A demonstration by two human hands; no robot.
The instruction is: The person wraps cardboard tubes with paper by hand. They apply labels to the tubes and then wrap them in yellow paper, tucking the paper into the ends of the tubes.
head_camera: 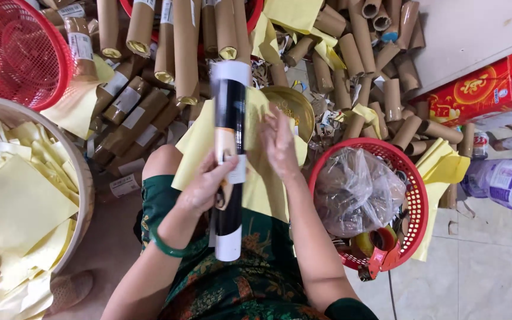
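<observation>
Long black-and-white rolled paper tube [230, 160] held upright over the lap, centre of view, so the yellow paper sheet [256, 178] behind it can be worked around it. Left hand [205, 186] clamped on the tube's middle, thumb across the front, wrist bent inward, green bangle [167, 248] on the forearm. Right hand [280, 145] flat, fingers together, pressing the sheet just right of the tube. Red plastic basket [413, 207] near right holds a clear bag; brown cardboard tubes [362, 77] piled far on the floor.
</observation>
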